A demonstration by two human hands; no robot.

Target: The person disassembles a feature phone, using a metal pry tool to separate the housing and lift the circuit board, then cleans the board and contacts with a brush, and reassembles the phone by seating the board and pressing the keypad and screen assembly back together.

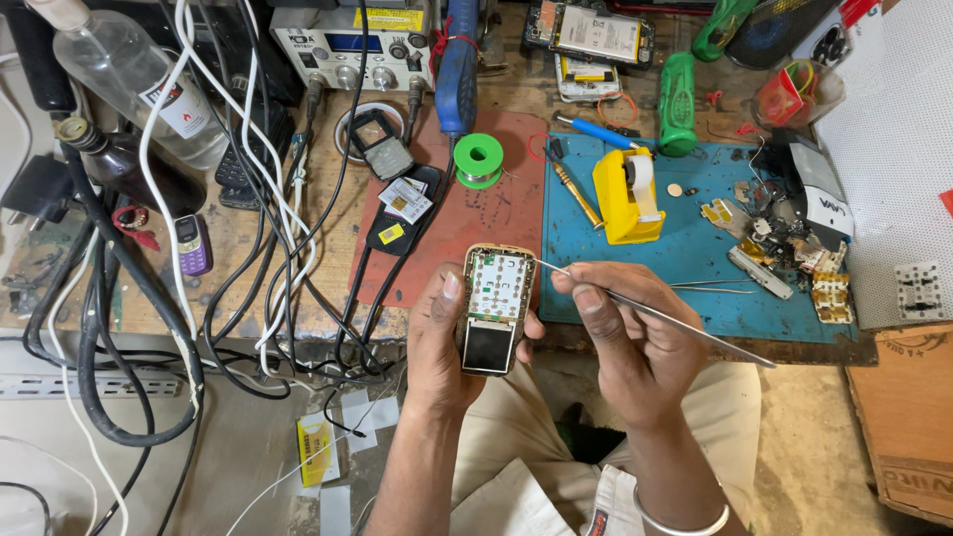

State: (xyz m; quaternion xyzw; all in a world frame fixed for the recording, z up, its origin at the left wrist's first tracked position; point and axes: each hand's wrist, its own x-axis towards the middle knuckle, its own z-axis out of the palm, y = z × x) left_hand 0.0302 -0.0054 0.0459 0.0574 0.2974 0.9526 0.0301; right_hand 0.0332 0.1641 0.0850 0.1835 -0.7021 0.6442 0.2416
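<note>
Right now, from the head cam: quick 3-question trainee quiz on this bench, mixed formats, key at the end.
1. True or false: the left hand holds the opened small phone with its keypad board facing up.
2. Multiple choice: the right hand pinches a (A) green solder spool, (B) thin metal pry tool, (C) yellow tape dispenser.
3. Fill in: the yellow tape dispenser stands on the ____ mat, while the green solder spool lies on the red-brown mat.

Key: 1 true; 2 B, its tip at the phone's upper right edge; 3 blue.
</note>
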